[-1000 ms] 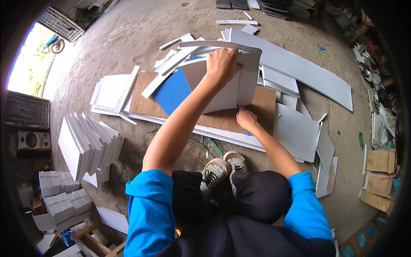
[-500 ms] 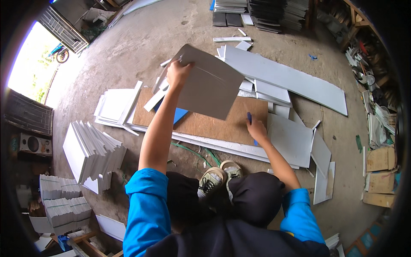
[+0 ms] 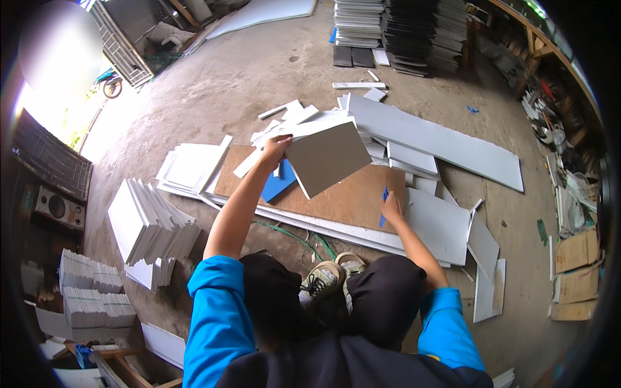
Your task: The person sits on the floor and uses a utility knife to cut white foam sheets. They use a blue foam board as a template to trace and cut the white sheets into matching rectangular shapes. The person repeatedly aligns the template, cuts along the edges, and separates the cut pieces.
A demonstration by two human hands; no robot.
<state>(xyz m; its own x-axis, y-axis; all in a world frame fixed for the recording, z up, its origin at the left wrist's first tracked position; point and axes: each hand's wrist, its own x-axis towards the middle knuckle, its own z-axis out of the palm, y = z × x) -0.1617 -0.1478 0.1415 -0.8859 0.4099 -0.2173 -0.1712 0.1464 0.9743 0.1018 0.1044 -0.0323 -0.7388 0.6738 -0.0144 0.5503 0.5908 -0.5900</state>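
My left hand [image 3: 277, 149] is closed on the upper left corner of a rectangular foam board [image 3: 330, 158], its grey, shaded face turned toward me. The board is held tilted above a brown wooden board [image 3: 323, 205] on the floor stack. My right hand [image 3: 391, 210] is wrapped round a slim blue utility knife [image 3: 385, 193], over the right end of the wooden board; its blade is too small to make out. A blue sheet [image 3: 277, 187] lies on the wooden board, partly hidden behind the foam board.
White foam scraps [image 3: 294, 119] and a long white panel [image 3: 446, 136] lie beyond the wooden board. Bundled sheets [image 3: 149, 223] stand at the left. Tall stacks [image 3: 404, 32] stand at the back. Green strapping [image 3: 304, 240] lies near my shoes [image 3: 321, 281].
The foam board has come down and turned, its face now tilted differently, with my left hand still on it. My right hand keeps the knife and has shifted slightly. The view has tilted up.
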